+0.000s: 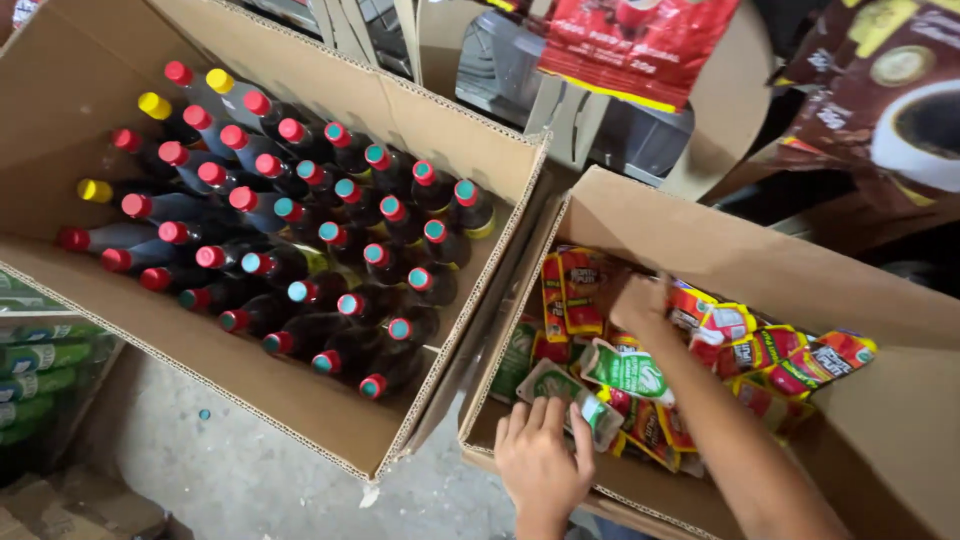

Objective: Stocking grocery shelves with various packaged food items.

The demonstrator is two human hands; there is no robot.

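Small red-and-yellow sauce sachets (760, 350) are lying jumbled in an open cardboard box (740, 250), with a few green-and-white sachets (625, 368) mixed in among them. One green-and-white packet (570, 392) is lying flat near the box's front edge, tilting slightly

A box of upright bottles (290, 230) fills the left of the frame. Just right of it, a second box (750, 260) holds loose sachets (700, 350). Hanging packets (640, 45) sit along the upper right edge.

Grey concrete floor (240, 480), dusty; two open cardboard boxes sit above it, bottle box (60, 120) beside sachet box (760, 260), small blue cap (204, 414) on floor.
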